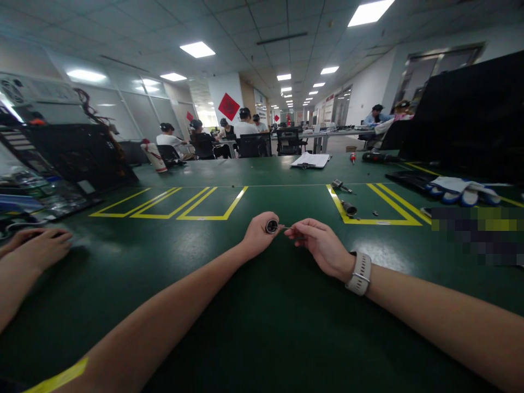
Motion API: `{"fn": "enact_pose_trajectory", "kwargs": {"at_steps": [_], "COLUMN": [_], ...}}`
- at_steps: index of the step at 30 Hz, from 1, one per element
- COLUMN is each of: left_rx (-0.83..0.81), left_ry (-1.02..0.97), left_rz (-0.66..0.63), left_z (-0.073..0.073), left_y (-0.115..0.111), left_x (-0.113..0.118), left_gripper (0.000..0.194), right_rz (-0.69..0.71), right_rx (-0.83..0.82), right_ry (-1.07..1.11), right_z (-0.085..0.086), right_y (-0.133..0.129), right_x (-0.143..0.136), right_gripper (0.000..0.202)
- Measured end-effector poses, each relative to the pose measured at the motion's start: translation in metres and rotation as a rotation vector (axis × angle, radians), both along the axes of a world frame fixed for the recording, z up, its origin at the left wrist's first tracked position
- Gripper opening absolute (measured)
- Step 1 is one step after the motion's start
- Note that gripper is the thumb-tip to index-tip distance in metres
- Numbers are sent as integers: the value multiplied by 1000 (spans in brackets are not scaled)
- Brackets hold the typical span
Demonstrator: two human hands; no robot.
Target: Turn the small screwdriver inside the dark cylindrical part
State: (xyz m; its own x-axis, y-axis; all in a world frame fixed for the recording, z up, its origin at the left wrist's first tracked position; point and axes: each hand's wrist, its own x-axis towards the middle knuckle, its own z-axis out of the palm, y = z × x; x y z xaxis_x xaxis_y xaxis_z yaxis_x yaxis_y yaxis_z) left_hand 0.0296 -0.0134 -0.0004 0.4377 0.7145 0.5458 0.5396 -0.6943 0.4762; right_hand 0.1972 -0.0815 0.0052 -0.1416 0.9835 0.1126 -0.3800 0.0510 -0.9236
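Over the middle of the green table (pixel 204 305), my left hand (pixel 258 233) is closed round a dark round hollow part (pixel 271 226), its open end facing me. My right hand (pixel 317 243), with a pale watch on the wrist, pinches a thin metal rod (pixel 287 227) whose far tip reaches the mouth of the hollow part. What the rod touches inside is too small to tell. Beyond my right hand, a dark cylindrical part (pixel 349 208) lies within a yellow taped outline, near a small piece (pixel 375 213) and a metal assembly (pixel 341 186).
Another person's hands (pixel 45 245) rest at the left edge. A clipboard with papers (pixel 311 160) lies at the far side. Gloves (pixel 462 190) and a large black screen (pixel 470 114) are at the right. Several people sit beyond the table. Dark equipment (pixel 77 158) stands on the left.
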Motion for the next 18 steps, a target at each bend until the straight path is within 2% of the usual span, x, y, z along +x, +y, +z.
{"fn": "enact_pose_trajectory", "kwargs": {"at_steps": [5,8,11,15,18], "left_rx": [56,103,127,81,57], "left_ry": [86,141,137,59,25], "left_rz": [79,86,54,1,-37], "left_z": [1,1,0,-1,-2], "left_y": [0,0,0,0,0], "left_x": [1,0,0,0,0], "left_gripper": [15,14,14,18,20], "right_rz": [-125,-120,-74,-4,13], "right_rx": [145,160,92,-67,-100], "right_ry": [-165,-238,-164,10,50], "right_z": [2,3,3,4,4], "right_y": [-7,-9,-6,0,1], "right_x": [-4,-5,-3,0,0], "right_gripper": [12,12,11,11,11]}}
